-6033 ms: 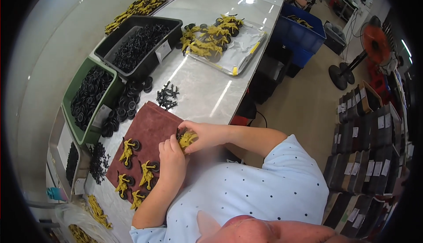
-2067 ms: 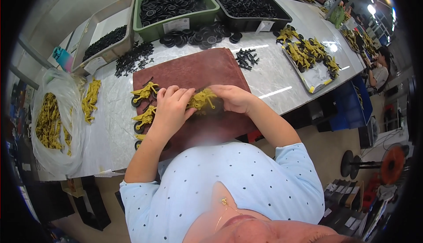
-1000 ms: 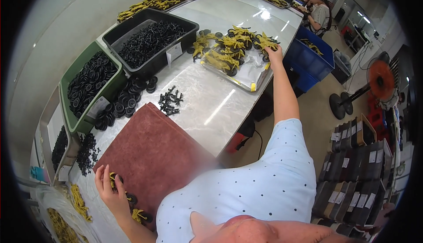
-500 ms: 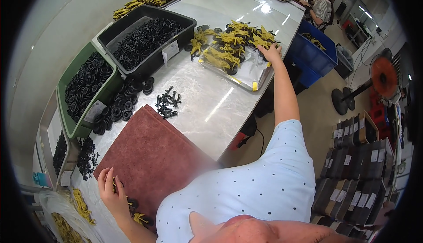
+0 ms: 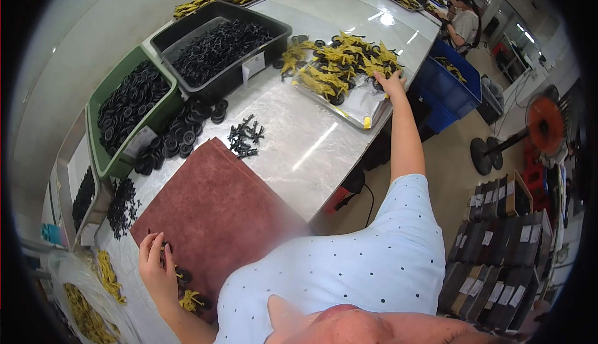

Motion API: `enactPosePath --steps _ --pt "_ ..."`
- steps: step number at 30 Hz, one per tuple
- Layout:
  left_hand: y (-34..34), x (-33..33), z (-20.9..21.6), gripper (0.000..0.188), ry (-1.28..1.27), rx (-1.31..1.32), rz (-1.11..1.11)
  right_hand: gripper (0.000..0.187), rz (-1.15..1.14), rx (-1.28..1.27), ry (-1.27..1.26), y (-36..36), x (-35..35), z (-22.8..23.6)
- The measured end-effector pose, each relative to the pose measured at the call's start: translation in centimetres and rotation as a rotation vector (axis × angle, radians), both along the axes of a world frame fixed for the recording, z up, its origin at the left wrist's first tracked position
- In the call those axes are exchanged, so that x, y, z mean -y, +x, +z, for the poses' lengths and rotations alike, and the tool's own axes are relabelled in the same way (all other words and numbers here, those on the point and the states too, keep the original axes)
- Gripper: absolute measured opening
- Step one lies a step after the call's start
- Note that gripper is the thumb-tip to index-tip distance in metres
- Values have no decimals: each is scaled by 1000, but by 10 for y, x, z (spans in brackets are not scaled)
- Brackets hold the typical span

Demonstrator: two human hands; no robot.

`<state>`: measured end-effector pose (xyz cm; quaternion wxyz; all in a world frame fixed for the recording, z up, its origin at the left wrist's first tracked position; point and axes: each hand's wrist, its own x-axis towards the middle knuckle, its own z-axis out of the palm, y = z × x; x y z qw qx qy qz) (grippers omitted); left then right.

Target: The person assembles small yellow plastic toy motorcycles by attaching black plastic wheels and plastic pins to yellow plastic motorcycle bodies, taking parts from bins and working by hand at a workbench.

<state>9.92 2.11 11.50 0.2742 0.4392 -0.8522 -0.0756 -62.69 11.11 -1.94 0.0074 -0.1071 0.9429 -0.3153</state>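
Observation:
My right hand (image 5: 391, 84) reaches out to the far right, at the right side of a shallow clear tray (image 5: 352, 118) with yellow tape on its corners. Its fingers are spread, touching the edge of a heap of yellow toy frames with black wheels (image 5: 336, 70) in the tray. At the lower left, my left hand (image 5: 158, 272) curls its fingers by the edge of a dark red cloth (image 5: 205, 213). A dark bit shows between those fingers; what they hold is mostly hidden. Yellow-and-black wheeled pieces (image 5: 190, 300) lie beside that palm.
A green bin of black wheels (image 5: 99, 157) and a black bin of small black parts (image 5: 227, 73) line the left. Loose wheels (image 5: 180, 135) and black pins (image 5: 246, 135) lie near the cloth. Blue crates (image 5: 445, 82), a standing fan (image 5: 544, 119) and another person (image 5: 463, 23) are rightward.
The whole view has shifted slightly. My right hand has drawn a little nearer along the tray's right side, fingers still apart. My left hand stays by the cloth's edge.

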Motion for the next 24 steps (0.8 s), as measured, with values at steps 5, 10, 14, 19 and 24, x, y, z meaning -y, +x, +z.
enactPosePath --steps 5,10,14,19,24 --pt "19 -5 5 22 52 58 34 125 -80 -97 54 11 5 0" --pt "64 -5 5 21 179 41 135 91 79 -880 -223 52 18 24" --pt "113 9 -11 24 193 132 269 50 590 -679 -633 232 55 89" --pt "136 39 -36 38 223 184 252 37 1448 281 -634 426 90 95" --pt "122 67 -57 50 258 295 175 36 1846 644 -257 552 104 83"
